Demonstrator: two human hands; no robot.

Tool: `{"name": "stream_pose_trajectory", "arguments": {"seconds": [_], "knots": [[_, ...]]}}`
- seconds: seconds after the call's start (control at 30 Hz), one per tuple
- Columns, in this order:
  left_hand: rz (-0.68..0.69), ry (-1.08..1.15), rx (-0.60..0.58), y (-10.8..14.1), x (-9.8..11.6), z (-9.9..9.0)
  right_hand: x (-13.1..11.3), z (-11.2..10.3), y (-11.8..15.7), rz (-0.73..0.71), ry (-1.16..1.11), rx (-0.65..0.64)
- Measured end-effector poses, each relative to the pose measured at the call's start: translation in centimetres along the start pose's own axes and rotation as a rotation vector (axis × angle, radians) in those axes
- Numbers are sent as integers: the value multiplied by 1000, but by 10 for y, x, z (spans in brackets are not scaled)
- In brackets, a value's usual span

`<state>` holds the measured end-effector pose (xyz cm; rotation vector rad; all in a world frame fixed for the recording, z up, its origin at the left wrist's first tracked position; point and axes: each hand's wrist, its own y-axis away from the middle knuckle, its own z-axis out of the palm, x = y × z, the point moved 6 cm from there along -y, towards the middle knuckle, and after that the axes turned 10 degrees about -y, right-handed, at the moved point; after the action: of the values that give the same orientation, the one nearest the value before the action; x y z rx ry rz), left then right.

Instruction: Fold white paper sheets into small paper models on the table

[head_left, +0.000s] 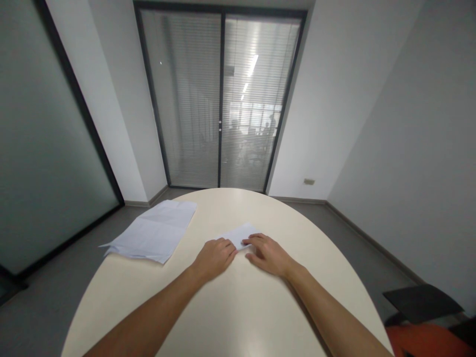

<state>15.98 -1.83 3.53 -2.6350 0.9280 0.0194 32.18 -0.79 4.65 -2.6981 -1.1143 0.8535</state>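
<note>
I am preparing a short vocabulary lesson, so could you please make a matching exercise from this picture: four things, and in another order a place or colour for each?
Things:
1. Sheets
2. Small paper
3. Table
4. Chair

Places and colours:
A. Cream, with a curved edge
B. Touched by the left hand and the right hand
C. Orange-red and black, at the lower right of the picture
D. White, at the table's left edge

Right pairs: 1-D, 2-B, 3-A, 4-C.
</note>
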Motion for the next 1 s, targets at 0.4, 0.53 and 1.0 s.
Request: {"name": "stream_pose_trajectory", "arguments": {"seconds": [0.4,0.53,1.0], "knots": [[-118,148,19,2,-16,0,29,-4,0,36,46,113],[-168,230,103,4,-22,-4,32,-8,0,91,70,122],[-482,387,277,10,-60,5,60,-23,8,316,-223,409]]}}
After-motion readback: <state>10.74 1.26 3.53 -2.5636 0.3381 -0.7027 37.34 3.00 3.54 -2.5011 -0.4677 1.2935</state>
